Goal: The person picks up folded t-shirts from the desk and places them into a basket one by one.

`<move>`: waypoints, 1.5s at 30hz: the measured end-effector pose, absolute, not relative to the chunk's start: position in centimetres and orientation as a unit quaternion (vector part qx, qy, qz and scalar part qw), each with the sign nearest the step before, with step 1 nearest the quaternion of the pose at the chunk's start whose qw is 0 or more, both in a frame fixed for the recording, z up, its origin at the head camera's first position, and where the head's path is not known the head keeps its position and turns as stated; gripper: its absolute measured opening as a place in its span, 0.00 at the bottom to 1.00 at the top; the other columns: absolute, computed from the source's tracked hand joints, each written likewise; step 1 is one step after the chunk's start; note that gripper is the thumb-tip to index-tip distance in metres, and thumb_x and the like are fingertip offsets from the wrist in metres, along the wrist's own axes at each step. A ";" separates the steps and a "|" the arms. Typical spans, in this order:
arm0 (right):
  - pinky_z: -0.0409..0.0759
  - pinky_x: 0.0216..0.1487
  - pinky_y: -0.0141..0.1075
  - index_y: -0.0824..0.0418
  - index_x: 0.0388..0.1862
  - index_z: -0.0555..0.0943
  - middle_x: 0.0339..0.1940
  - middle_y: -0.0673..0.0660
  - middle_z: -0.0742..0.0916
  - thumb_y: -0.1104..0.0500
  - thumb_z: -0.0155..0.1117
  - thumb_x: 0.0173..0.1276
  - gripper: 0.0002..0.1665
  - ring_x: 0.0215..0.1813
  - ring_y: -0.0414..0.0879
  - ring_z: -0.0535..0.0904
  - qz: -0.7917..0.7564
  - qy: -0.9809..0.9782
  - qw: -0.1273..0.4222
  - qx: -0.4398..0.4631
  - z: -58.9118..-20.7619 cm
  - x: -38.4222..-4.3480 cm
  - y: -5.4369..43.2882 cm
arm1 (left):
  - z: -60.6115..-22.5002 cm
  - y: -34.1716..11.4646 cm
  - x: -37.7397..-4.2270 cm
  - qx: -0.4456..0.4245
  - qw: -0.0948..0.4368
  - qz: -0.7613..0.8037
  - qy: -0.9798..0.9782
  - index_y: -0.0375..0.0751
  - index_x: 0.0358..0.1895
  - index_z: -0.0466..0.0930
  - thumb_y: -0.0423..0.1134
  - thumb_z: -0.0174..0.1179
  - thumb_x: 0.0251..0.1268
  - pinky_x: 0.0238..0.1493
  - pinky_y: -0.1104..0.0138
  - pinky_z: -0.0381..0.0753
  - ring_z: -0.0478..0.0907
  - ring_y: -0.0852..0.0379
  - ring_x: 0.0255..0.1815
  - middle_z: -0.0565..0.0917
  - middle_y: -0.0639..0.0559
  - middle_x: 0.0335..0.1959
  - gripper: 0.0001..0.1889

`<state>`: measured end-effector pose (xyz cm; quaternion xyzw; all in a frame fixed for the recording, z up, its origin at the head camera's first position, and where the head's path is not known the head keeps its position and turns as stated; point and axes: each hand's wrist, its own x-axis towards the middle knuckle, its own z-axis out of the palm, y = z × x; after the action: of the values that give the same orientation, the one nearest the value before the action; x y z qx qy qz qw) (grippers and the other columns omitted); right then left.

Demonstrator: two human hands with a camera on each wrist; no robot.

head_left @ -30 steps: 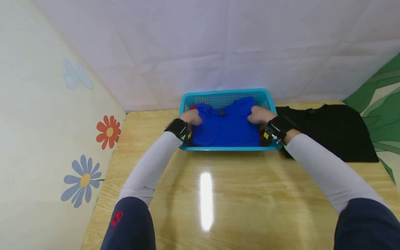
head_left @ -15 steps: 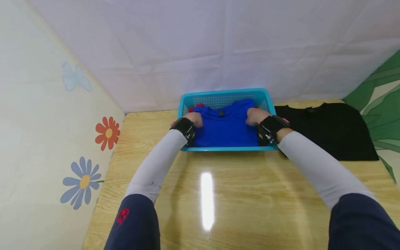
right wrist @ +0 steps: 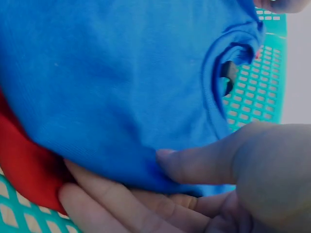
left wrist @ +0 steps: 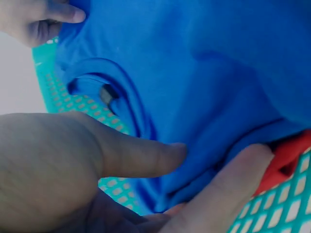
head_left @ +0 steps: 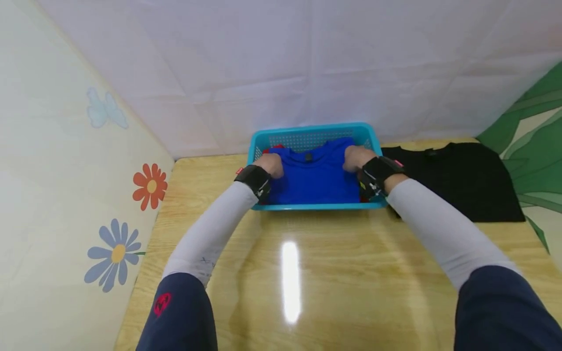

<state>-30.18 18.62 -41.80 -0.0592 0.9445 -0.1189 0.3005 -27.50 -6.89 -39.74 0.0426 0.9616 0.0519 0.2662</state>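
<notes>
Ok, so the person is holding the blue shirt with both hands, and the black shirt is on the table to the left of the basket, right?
Not quite: the black shirt lies on the table to the right of the basket, as the head view shows. The left hand and right hand do hold the blue shirt.

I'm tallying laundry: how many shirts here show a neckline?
2: the blue shirt in the turquoise basket and the black shirt on the table to the right. Red fabric, partly hidden under the blue one, may be another.
</notes>
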 end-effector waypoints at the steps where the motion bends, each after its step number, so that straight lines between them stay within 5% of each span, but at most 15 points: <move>1: 0.83 0.26 0.36 0.62 0.29 0.73 0.24 0.60 0.83 0.65 0.51 0.78 0.13 0.22 0.47 0.83 -0.127 0.944 0.299 -0.056 -41.5 -30.1 18.6 | -39.4 -6.8 -27.4 0.032 0.264 0.053 0.963 0.31 0.67 0.79 0.37 0.52 0.78 0.72 0.49 0.78 0.77 0.41 0.73 0.79 0.34 0.72 0.21; 5: 0.83 0.21 0.35 0.70 0.33 0.80 0.22 0.63 0.89 0.65 0.48 0.79 0.16 0.19 0.49 0.87 -0.156 0.942 0.294 -0.049 -40.3 -29.6 18.7 | -39.0 -6.4 -27.4 0.001 0.249 0.057 0.967 0.32 0.72 0.75 0.38 0.52 0.77 0.70 0.50 0.80 0.79 0.41 0.70 0.77 0.34 0.73 0.25; 10: 0.81 0.23 0.36 0.72 0.31 0.86 0.23 0.63 0.90 0.64 0.48 0.80 0.22 0.24 0.52 0.87 -0.168 0.946 0.269 -0.064 -38.8 -28.7 19.2 | -40.1 -6.3 -28.9 0.020 0.221 0.077 0.972 0.40 0.63 0.81 0.42 0.56 0.74 0.49 0.54 0.87 0.86 0.46 0.48 0.82 0.38 0.60 0.19; 16: 0.64 0.20 0.35 0.58 0.16 0.75 0.17 0.59 0.84 0.59 0.50 0.83 0.29 0.16 0.45 0.69 -0.182 0.959 0.199 -0.087 -38.4 -26.4 20.7 | -38.8 -4.4 -26.2 0.085 0.117 0.116 0.983 0.43 0.43 0.83 0.43 0.57 0.77 0.44 0.46 0.89 0.88 0.42 0.48 0.88 0.42 0.51 0.09; 21: 0.60 0.23 0.38 0.59 0.24 0.75 0.18 0.54 0.75 0.58 0.48 0.86 0.24 0.18 0.45 0.63 -0.215 0.961 0.144 -0.099 -37.6 -23.8 21.8 | -37.1 -2.8 -23.1 0.168 0.072 0.173 0.968 0.45 0.36 0.82 0.36 0.55 0.76 0.32 0.53 0.86 0.85 0.49 0.35 0.88 0.49 0.39 0.08; 27: 0.66 0.23 0.42 0.64 0.46 0.84 0.26 0.58 0.81 0.56 0.49 0.87 0.18 0.22 0.50 0.70 -0.252 0.957 0.109 -0.091 -36.2 -20.5 22.8 | -37.2 -1.1 -20.1 0.265 0.018 0.249 0.931 0.47 0.40 0.80 0.36 0.59 0.79 0.30 0.62 0.82 0.81 0.57 0.33 0.83 0.56 0.36 0.04; 37: 0.74 0.26 0.41 0.64 0.49 0.85 0.33 0.59 0.88 0.52 0.54 0.86 0.18 0.26 0.49 0.79 -0.271 0.960 0.031 -0.068 -35.0 -16.5 25.5 | -37.9 3.0 -16.3 0.353 -0.039 0.324 0.877 0.46 0.40 0.80 0.39 0.65 0.77 0.27 0.73 0.74 0.77 0.62 0.31 0.83 0.54 0.34 0.05; 45: 0.76 0.27 0.37 0.63 0.46 0.85 0.32 0.57 0.90 0.53 0.54 0.85 0.17 0.27 0.46 0.81 -0.265 0.964 0.003 -0.038 -35.4 -14.4 27.8 | -39.2 5.8 -14.6 0.396 -0.048 0.350 0.848 0.45 0.41 0.82 0.41 0.65 0.78 0.31 0.81 0.74 0.83 0.65 0.33 0.87 0.55 0.37 0.05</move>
<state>-14.36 27.79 -35.44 -0.0375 0.9636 -0.2645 0.0028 -14.57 5.76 -39.23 0.3955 0.8476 0.3505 -0.0479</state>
